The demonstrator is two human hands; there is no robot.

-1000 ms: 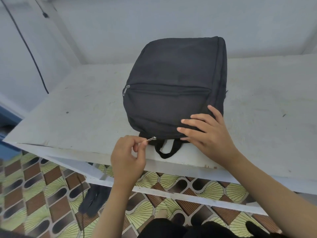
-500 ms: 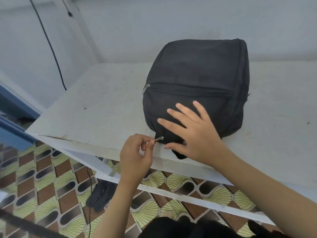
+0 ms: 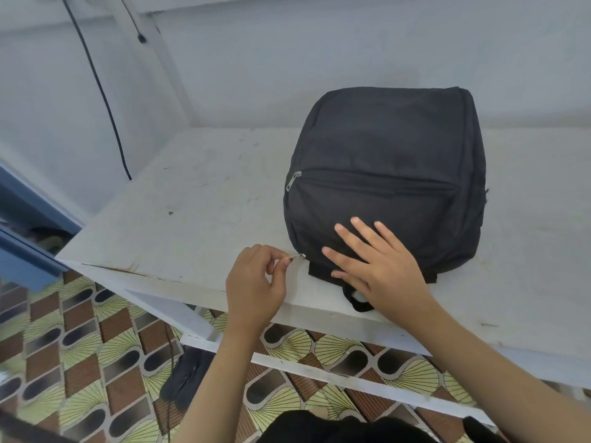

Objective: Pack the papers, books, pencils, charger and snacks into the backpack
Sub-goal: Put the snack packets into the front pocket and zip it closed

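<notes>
A black backpack (image 3: 387, 161) lies flat on the white table (image 3: 204, 206), its top end and carry loop (image 3: 359, 302) toward me. My left hand (image 3: 256, 282) pinches the small metal zipper pull (image 3: 297, 257) at the backpack's near left corner. My right hand (image 3: 377, 266) lies flat on the backpack's near end with fingers spread, pressing it down. A second zipper pull (image 3: 293, 180) rests at the left end of the front pocket. No papers, books, pencils, charger or snacks are in sight.
The table's front edge (image 3: 319, 310) runs just under my hands, with patterned floor tiles (image 3: 80, 362) below. A black cable (image 3: 102, 91) hangs down the wall at the left. A dark bundle (image 3: 185, 375) lies on the floor under the table. A blue frame (image 3: 28, 251) stands at far left.
My left hand has drawn the zipper pull leftward along the backpack's near end. My right hand slid left over the backpack and now covers the carry loop's base. The view shifted left.
</notes>
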